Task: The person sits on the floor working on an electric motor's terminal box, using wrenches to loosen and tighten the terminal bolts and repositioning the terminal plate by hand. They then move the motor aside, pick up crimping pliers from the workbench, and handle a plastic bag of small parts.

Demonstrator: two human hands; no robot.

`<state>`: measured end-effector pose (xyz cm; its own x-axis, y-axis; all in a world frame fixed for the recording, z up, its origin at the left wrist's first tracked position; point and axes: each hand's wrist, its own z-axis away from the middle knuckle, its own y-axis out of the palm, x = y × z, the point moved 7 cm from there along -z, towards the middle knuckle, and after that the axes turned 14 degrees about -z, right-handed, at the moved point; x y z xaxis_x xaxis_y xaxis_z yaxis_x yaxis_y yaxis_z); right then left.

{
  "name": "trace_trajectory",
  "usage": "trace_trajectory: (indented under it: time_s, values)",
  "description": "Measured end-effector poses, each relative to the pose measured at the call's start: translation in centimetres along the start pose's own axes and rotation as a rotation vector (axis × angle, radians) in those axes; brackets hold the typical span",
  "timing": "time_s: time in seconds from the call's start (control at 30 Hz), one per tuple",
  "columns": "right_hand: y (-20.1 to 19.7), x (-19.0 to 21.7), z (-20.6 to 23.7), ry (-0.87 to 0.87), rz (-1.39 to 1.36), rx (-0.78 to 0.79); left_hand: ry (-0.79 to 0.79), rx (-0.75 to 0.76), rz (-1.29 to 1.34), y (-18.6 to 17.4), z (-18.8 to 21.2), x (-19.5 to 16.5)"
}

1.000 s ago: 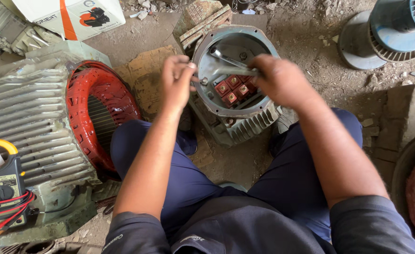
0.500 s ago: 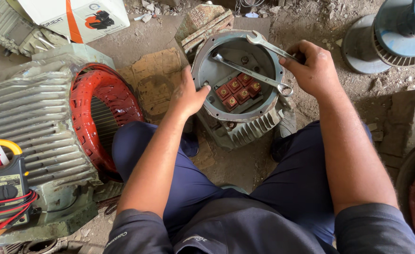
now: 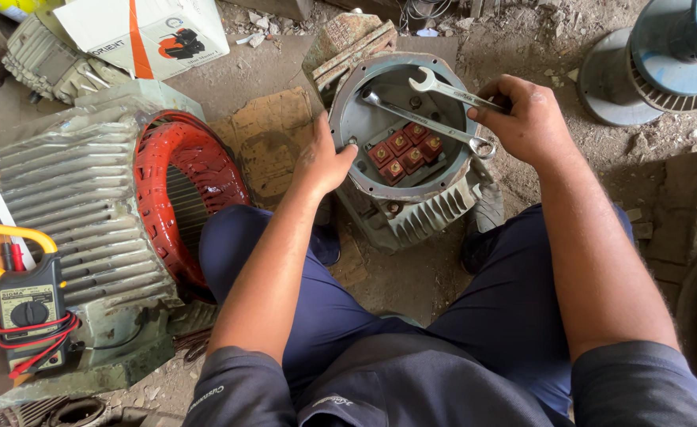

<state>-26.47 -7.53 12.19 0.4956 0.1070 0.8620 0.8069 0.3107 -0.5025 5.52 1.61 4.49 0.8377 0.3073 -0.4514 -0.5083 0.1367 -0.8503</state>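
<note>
The round grey motor housing (image 3: 400, 150) sits on the dirt floor between the person's knees, with a red terminal block (image 3: 404, 150) of brass studs inside. The right hand (image 3: 526, 119) is closed around a silver spanner (image 3: 451, 91), lifted just above the rim. A second spanner (image 3: 427, 122) lies across the housing. The left hand (image 3: 325, 162) rests loosely open on the rim, steadying it. It looks like the nuts on the studs are being worked on, so the spanner's open end must fit one squarely. A big motor with a red ring (image 3: 182, 194) and a yellow meter (image 3: 28, 304) lie to the left.
</note>
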Motion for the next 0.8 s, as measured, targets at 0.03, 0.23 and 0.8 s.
trace_trajectory:
  time_s: [0.03,0.23,0.8]
  values:
    - [0.0,0.0,0.0,-0.010,-0.004,0.003,0.003,-0.003,-0.004,0.0,0.0,-0.1]
    - [0.1,-0.2,0.0,-0.046,-0.020,0.017,-0.016,0.023,-0.008,0.3,0.0,0.0]
    - [1.0,1.4,0.3,-0.066,0.029,0.052,-0.047,-0.002,0.178,-0.2,-0.6,2.1]
